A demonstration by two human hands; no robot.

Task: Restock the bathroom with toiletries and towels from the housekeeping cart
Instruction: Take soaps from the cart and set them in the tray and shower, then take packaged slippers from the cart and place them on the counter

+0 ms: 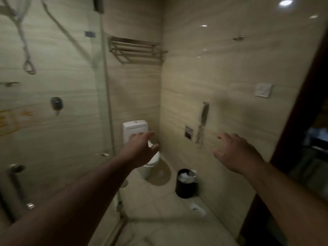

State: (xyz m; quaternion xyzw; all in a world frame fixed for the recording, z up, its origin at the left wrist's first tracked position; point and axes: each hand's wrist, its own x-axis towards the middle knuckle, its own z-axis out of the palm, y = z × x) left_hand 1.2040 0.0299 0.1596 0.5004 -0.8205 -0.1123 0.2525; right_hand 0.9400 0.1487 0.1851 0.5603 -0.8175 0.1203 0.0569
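Left hand (140, 150), right hand (234, 151) outstretched, black bin (186, 189) holding white paper (185, 176)

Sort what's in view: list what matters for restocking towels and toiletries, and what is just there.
For the job:
towel rack high on the back wall
left hand and right hand, both open and holding nothing

Just there:
toilet
black waste bin
glass shower door
wall switch

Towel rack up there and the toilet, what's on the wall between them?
Nothing: the head view shows only bare beige wall tiles between the towel rack and the toilet.
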